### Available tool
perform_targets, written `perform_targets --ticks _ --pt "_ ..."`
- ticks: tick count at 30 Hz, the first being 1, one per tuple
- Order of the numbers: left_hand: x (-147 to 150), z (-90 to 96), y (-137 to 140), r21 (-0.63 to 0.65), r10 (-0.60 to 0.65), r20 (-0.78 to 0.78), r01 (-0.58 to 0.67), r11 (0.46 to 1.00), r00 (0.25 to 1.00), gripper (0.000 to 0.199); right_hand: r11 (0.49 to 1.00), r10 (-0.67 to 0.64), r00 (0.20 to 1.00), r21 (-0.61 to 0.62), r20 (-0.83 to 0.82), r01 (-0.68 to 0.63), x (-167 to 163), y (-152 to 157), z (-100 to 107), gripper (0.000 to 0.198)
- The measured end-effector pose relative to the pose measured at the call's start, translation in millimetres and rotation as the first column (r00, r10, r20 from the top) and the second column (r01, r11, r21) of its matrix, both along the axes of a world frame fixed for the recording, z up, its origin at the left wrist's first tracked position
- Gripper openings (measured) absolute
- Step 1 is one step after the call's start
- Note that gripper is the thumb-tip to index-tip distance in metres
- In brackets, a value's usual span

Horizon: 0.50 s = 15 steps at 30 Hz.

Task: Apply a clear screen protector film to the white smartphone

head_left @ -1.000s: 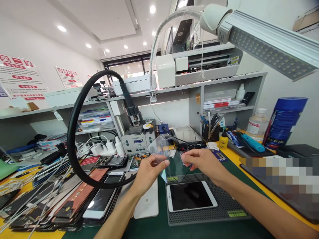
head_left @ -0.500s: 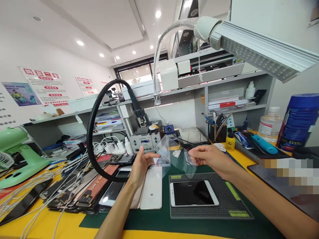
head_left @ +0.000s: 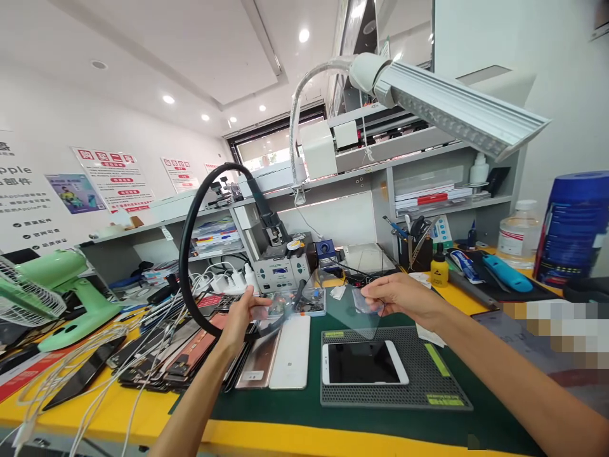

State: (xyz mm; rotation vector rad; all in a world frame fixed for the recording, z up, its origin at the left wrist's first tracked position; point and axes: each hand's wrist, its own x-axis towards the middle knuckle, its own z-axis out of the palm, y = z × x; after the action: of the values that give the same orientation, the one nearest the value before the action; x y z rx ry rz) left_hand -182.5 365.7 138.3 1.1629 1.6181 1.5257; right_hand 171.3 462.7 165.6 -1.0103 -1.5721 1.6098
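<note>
My right hand (head_left: 392, 295) pinches a corner of a thin clear plastic film (head_left: 366, 320), which hangs over the near side of the work mat. My left hand (head_left: 242, 317) is apart from it to the left, thumb up and fingers pointing right. A see-through sheet with a faint sheen shows at its fingertips; its outline is hard to make out. Below the film, a white phone (head_left: 364, 363) with a dark screen lies face up on a grey perforated pad (head_left: 447, 397). Left of the pad lie a white phone back (head_left: 290, 352) and a rose-gold phone (head_left: 257, 362).
A black hose (head_left: 185, 254) loops up behind my left hand from a grey soldering station (head_left: 280, 274). Stacked phone parts (head_left: 176, 358) and white cables (head_left: 90, 362) crowd the left. A yellow bottle (head_left: 439, 270) and a tool holder (head_left: 413, 247) stand at the back right.
My left hand has moved left, away from my right hand, uncovering a clear box of small parts. My right hand still pinches the film. The whole view has shifted slightly.
</note>
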Motion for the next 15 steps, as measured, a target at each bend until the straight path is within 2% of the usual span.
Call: perform_targets --ticks 4,8,15 --pt "-17.6 6.9 9.3 -0.123 0.073 -0.133 -0.089 0.988 0.988 0.046 1.0 -0.009 1.0 -0.02 0.001 0.009 5.5 6.9 0.7 0.025" --pt "-22.2 11.7 23.0 -0.262 0.074 -0.282 -0.151 0.953 0.957 0.035 0.999 0.031 0.999 -0.043 0.007 -0.031 8.7 10.2 0.7 0.027" --pt "-23.5 11.0 41.2 -0.381 -0.018 -0.56 -0.238 0.893 0.828 0.034 0.993 0.108 0.994 -0.05 0.022 -0.107 10.9 12.3 -2.0 0.026"
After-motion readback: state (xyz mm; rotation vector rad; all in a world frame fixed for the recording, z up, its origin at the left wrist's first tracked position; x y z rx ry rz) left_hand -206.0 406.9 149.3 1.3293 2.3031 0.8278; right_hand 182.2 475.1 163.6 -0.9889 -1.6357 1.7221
